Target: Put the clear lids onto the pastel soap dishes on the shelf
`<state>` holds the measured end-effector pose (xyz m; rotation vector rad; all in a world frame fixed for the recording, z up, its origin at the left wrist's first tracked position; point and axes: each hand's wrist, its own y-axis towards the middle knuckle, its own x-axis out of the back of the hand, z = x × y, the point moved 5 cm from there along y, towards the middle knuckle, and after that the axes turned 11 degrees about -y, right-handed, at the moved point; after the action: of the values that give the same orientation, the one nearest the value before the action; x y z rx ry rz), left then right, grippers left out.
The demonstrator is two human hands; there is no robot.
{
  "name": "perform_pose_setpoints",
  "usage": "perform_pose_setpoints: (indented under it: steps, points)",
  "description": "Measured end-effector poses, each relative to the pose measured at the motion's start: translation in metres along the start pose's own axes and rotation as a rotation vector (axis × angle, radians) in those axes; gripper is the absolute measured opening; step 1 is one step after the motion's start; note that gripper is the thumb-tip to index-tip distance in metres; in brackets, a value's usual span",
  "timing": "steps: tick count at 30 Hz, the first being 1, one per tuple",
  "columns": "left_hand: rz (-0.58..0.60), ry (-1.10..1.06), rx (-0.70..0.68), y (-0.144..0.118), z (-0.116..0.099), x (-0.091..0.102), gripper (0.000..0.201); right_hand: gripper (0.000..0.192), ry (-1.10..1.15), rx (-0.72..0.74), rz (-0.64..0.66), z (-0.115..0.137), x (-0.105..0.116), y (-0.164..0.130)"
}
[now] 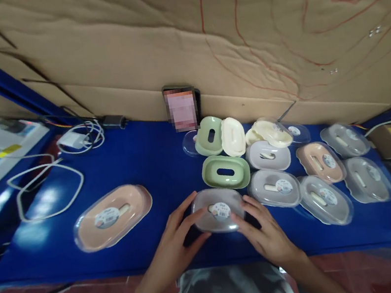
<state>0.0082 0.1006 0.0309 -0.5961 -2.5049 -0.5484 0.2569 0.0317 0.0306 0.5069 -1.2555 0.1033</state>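
Note:
A grey soap box (201,215) with a clear lid and a round label lies at the table's front edge, between my two hands. My left hand (180,234) grips its left side, fingers at the far edge and on the lid, thumb at the near left corner. On the right side, my right hand (263,225) holds it with fingertips along the edge and over the lid. Just behind it sits an open green soap dish (210,176) with an oval slot. A lidded grey soap box (264,197) stands to the right of my right hand.
A pink lidded soap box (94,236) lies to the left. More grey and pink boxes (316,151) fill the right. A green dish (204,140) and cream trays (235,145) are at the back, near a phone (182,111). Cables (80,175) lie at left; a cardboard wall (118,44) stands behind.

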Motion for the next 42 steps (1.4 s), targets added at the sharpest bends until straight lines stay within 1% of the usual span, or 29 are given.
perform_pose_setpoints:
  steps: [4, 7, 12, 14, 15, 17, 19, 21, 23, 25, 27, 29, 30, 33, 37, 40, 42]
  points:
    - [0.009, -0.003, -0.035, 0.005, 0.007, 0.004, 0.043, 0.066, 0.031, 0.021, 0.001, 0.002, 0.005, 0.007]
    - [0.016, 0.018, -0.064, 0.012, 0.012, 0.006, 0.044, 0.059, 0.040, 0.017, 0.058, 0.002, 0.006, 0.016]
    - [0.015, 0.088, -0.060, 0.017, 0.020, 0.009, 0.047, 0.065, -0.007, -0.023, 0.181, 0.011, 0.005, 0.035]
    - [-0.005, 0.126, -0.064, 0.015, 0.024, 0.014, 0.046, 0.066, -0.012, 0.015, 0.187, 0.015, 0.014, 0.040]
    - [-0.022, 0.143, -0.066, 0.013, 0.025, 0.016, 0.045, 0.067, -0.008, 0.041, 0.179, 0.013, 0.022, 0.042]
    - [-0.059, 0.173, -0.056, 0.008, 0.026, 0.020, 0.045, 0.068, -0.011, 0.057, 0.143, 0.000, 0.046, 0.044]
    - [-0.097, 0.217, -0.037, 0.005, 0.023, 0.021, 0.045, 0.063, -0.068, -0.008, 0.081, -0.029, 0.075, 0.046]
    - [-0.146, 0.302, -0.027, 0.006, 0.012, 0.017, 0.046, 0.053, -0.192, -0.111, 0.024, -0.063, 0.100, 0.047]
    - [-0.174, 0.406, -0.069, 0.010, -0.006, 0.008, 0.052, 0.044, -0.302, -0.166, 0.018, -0.089, 0.113, 0.049]
    - [-0.130, 0.484, -0.159, 0.018, -0.025, -0.005, 0.058, 0.039, -0.334, -0.166, 0.055, -0.102, 0.111, 0.052]
    - [-0.047, 0.518, -0.257, 0.026, -0.038, -0.018, 0.055, 0.038, -0.303, -0.139, 0.100, -0.102, 0.101, 0.054]
    - [0.002, 0.533, -0.305, 0.032, -0.043, -0.023, 0.047, 0.039, -0.263, -0.110, 0.122, -0.095, 0.088, 0.056]
    - [0.000, 0.538, -0.307, 0.034, -0.043, -0.021, 0.042, 0.039, -0.245, -0.099, 0.127, -0.091, 0.082, 0.056]
    - [-0.063, 0.546, -0.230, 0.037, -0.034, -0.008, 0.033, 0.038, -0.196, -0.089, 0.127, -0.083, 0.070, 0.055]
    - [-0.137, 0.518, -0.083, 0.045, -0.017, 0.010, 0.035, 0.038, -0.159, -0.101, 0.096, -0.081, 0.065, 0.054]
    - [-0.180, 0.512, -0.028, 0.064, -0.009, 0.013, 0.040, 0.037, -0.142, -0.096, 0.079, -0.081, 0.062, 0.053]
    - [-0.178, 0.542, -0.028, 0.081, -0.011, 0.010, 0.045, 0.036, -0.136, -0.085, 0.073, -0.082, 0.060, 0.053]
